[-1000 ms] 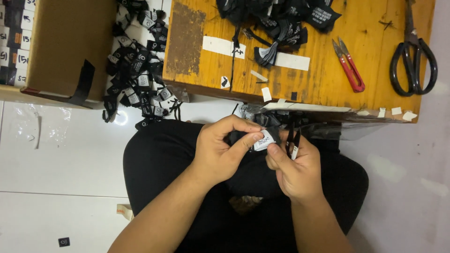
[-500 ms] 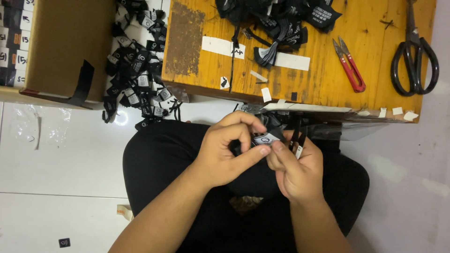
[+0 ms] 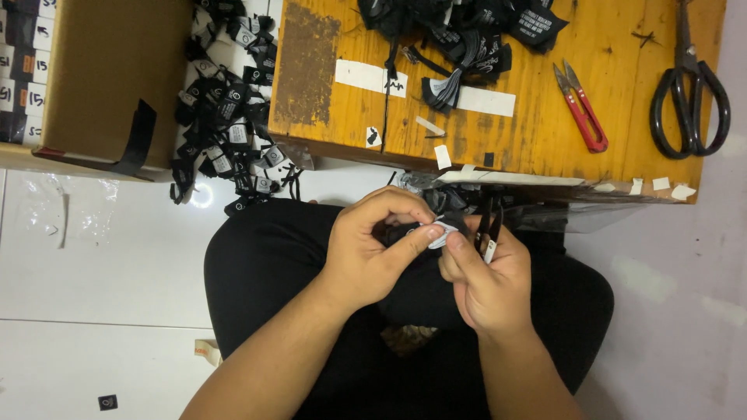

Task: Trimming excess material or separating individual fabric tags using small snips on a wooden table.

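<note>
The small white cloth tag (image 3: pixel 442 232) sits pinched between the left hand (image 3: pixel 373 245) and right hand (image 3: pixel 486 276), showing white now instead of its dark side before.

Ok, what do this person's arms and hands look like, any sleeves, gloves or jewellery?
Both forearms are bare, with no sleeves in view. The left hand and right hand wear no gloves, and no rings, watch or bracelets show. The nails look short and unpainted.
</note>
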